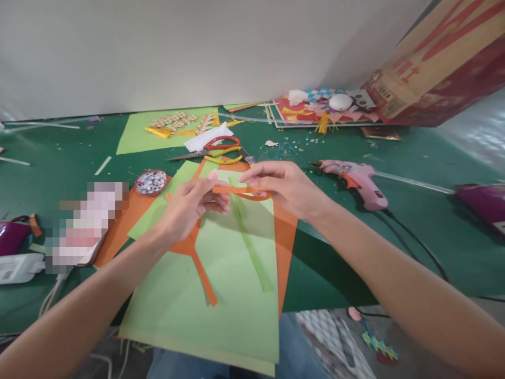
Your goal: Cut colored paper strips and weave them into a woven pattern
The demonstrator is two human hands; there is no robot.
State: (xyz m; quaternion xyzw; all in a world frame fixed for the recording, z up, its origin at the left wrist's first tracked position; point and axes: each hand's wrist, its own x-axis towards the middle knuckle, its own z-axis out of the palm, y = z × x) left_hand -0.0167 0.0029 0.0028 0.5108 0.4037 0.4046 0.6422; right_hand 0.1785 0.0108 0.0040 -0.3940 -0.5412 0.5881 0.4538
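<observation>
Between my two hands an orange paper strip is stretched sideways, bent back in a loop underneath. My left hand pinches its left end, and my right hand grips the right end with thumb and fingers. Below them lie light green paper sheets on top of orange paper. A woven or crossed orange strip piece rests on the green sheet, partly under my left hand. To its right lies a narrow green strip. Scissors with red and yellow handles sit just beyond my hands.
A pink glue gun with its cord lies at the right. At the left are a phone, a white charger and a round container. Finished paper crafts and a paper bag stand at the back.
</observation>
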